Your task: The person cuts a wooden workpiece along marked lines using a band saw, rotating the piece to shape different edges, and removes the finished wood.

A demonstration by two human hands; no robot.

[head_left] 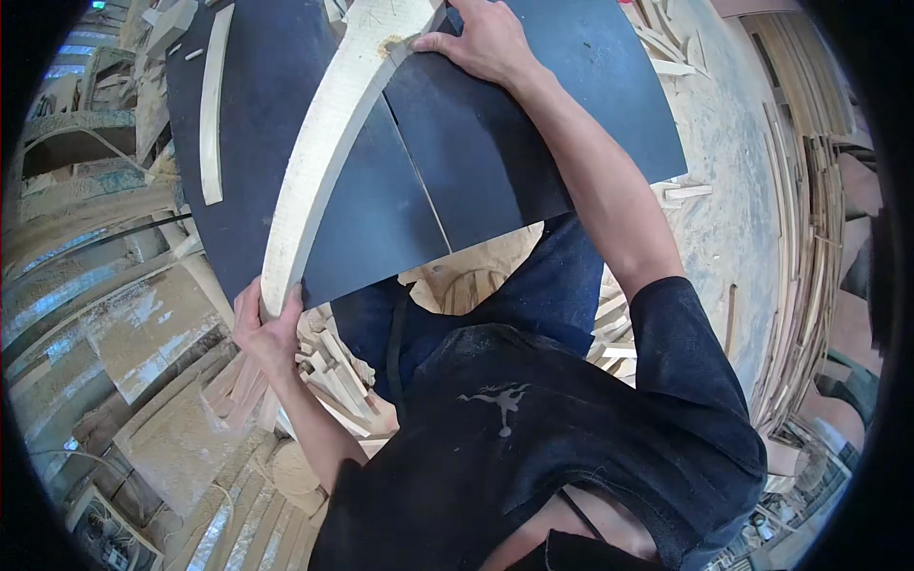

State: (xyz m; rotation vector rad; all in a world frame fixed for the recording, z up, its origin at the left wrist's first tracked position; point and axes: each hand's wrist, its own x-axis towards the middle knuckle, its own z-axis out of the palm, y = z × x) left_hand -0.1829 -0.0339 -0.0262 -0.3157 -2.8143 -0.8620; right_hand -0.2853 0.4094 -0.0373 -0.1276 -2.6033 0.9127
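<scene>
A long, curved piece of pale wood (309, 181) lies across the dark flat table (486, 157), its near end reaching past the front edge. My left hand (270, 328) grips that near end, thumb on one side and fingers on the other. Further up, my right hand (481, 40) rests against the wider far part of the wood, thumb pressed to its side near a brownish knot (388, 45); the view's top edge cuts off some of its fingers. A thin slit (417, 171) runs through the tabletop to the front edge, beside the curved piece.
A slimmer curved wooden strip (215, 114) and a small peg (196, 53) lie on the table's left side. Offcuts (335, 376) are heaped below the front edge. Stacked boards (804, 247) line the right, and sawdust-covered planks (157, 324) lie at left.
</scene>
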